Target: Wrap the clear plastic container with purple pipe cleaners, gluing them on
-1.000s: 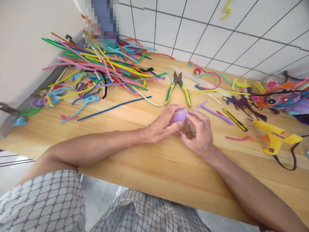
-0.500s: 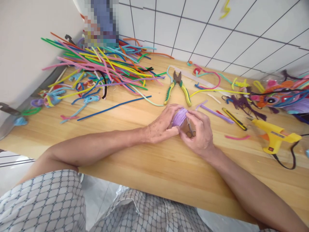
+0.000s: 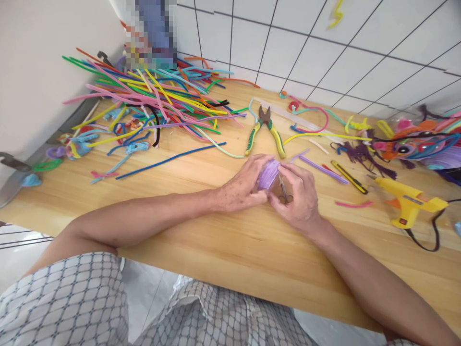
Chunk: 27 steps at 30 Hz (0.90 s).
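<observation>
My left hand (image 3: pixel 242 187) is curled around a small coiled ball of purple pipe cleaner (image 3: pixel 268 174), just above the wooden table (image 3: pixel 223 240). My right hand (image 3: pixel 300 199) meets it from the right, fingers closed on the same purple coil, with small scissors (image 3: pixel 284 191) tucked in its grip. Both forearms rest on the table's front part. Part of the coil is hidden between the fingers.
A big heap of coloured pipe cleaners (image 3: pixel 158 103) fills the back left. Green-and-yellow pliers (image 3: pixel 265 129) lie just behind my hands. A yellow glue gun (image 3: pixel 410 204) with a black cord, a yellow utility knife (image 3: pixel 349 177) and a pipe-cleaner figure (image 3: pixel 421 146) lie at the right.
Hardly anything differs: my fingers have shifted slightly around the purple coil and both hands stay in place.
</observation>
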Each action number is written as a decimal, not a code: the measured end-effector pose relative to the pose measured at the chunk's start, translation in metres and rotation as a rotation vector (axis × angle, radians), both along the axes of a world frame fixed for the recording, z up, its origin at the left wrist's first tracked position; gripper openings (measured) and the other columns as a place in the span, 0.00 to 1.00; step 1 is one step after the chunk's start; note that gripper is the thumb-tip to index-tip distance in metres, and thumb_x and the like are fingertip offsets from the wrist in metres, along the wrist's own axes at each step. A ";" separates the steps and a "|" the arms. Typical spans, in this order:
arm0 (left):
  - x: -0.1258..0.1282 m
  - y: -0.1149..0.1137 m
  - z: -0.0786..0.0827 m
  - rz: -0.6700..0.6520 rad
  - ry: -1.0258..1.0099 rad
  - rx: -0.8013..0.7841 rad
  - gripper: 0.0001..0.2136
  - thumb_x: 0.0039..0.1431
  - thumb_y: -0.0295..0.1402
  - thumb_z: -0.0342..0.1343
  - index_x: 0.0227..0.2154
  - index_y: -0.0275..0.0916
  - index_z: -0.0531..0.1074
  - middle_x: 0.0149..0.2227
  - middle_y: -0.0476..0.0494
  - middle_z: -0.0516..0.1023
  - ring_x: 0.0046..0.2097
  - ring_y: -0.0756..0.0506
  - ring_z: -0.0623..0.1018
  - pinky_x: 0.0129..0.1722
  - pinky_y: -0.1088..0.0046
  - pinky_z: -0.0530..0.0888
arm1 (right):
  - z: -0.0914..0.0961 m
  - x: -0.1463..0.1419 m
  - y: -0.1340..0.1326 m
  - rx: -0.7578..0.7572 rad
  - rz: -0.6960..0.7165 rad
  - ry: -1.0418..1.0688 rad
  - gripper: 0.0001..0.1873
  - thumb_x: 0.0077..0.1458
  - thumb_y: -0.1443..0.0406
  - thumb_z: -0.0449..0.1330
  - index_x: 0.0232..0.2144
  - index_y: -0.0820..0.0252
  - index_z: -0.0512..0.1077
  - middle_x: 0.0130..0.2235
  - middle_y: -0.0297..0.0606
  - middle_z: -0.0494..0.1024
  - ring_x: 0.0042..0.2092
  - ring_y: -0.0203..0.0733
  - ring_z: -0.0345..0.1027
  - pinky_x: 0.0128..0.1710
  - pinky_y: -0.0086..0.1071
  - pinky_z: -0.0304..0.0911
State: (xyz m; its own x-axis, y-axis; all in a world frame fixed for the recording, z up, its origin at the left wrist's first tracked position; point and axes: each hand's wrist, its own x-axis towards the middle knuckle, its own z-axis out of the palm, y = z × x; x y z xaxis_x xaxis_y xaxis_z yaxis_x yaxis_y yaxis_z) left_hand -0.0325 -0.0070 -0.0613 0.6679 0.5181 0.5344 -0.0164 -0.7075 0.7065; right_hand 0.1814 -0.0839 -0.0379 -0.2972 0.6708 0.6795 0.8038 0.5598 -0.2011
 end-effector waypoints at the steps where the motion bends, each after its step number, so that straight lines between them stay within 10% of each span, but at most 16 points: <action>1: 0.000 0.001 -0.001 -0.005 0.003 -0.001 0.39 0.69 0.41 0.61 0.76 0.39 0.50 0.73 0.23 0.62 0.75 0.27 0.64 0.75 0.36 0.64 | 0.000 0.000 0.000 -0.005 0.002 0.000 0.43 0.62 0.62 0.70 0.74 0.52 0.60 0.61 0.53 0.79 0.60 0.63 0.76 0.59 0.60 0.74; 11: -0.008 0.002 0.015 -0.031 0.077 -0.106 0.32 0.78 0.45 0.48 0.78 0.39 0.51 0.75 0.25 0.62 0.78 0.32 0.62 0.77 0.40 0.63 | -0.001 0.001 0.001 -0.025 -0.002 0.012 0.42 0.60 0.65 0.69 0.73 0.52 0.60 0.62 0.54 0.79 0.61 0.63 0.77 0.59 0.61 0.76; 27: -0.002 0.000 0.010 0.029 0.017 -0.056 0.30 0.76 0.46 0.53 0.74 0.39 0.57 0.70 0.26 0.69 0.73 0.32 0.69 0.74 0.43 0.68 | 0.002 0.002 0.002 -0.029 0.042 0.038 0.42 0.60 0.66 0.70 0.73 0.56 0.62 0.62 0.55 0.79 0.61 0.62 0.77 0.59 0.59 0.76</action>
